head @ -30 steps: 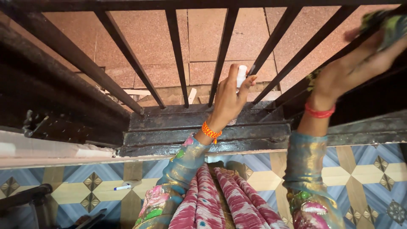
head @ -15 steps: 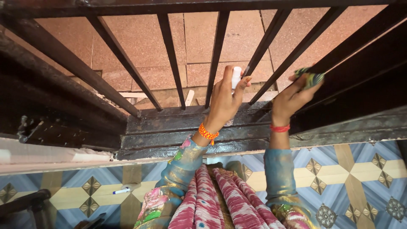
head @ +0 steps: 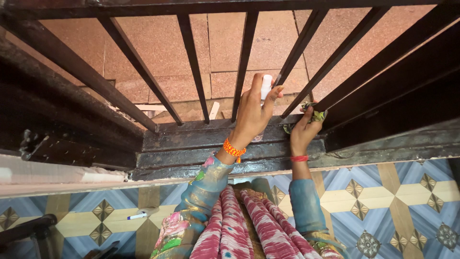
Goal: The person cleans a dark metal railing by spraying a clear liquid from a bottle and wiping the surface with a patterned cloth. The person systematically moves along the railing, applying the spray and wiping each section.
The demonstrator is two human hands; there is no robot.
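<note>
Cleaning the dark iron grille point(head: 191, 62) seemed the step in hand — the left hand point(head: 253, 112) clenched a white spray bottle point(head: 266, 88) between the bars, the right hand point(head: 303, 132) pressed a bunched cloth point(head: 314, 114) against a bar's foot. Wiping wanted firmer rubbing, I judged.

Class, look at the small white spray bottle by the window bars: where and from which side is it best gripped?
Grip the spray bottle around its slim upright body from the room side, as the left hand does, fingers wrapped, leaving its top uncovered.
</note>
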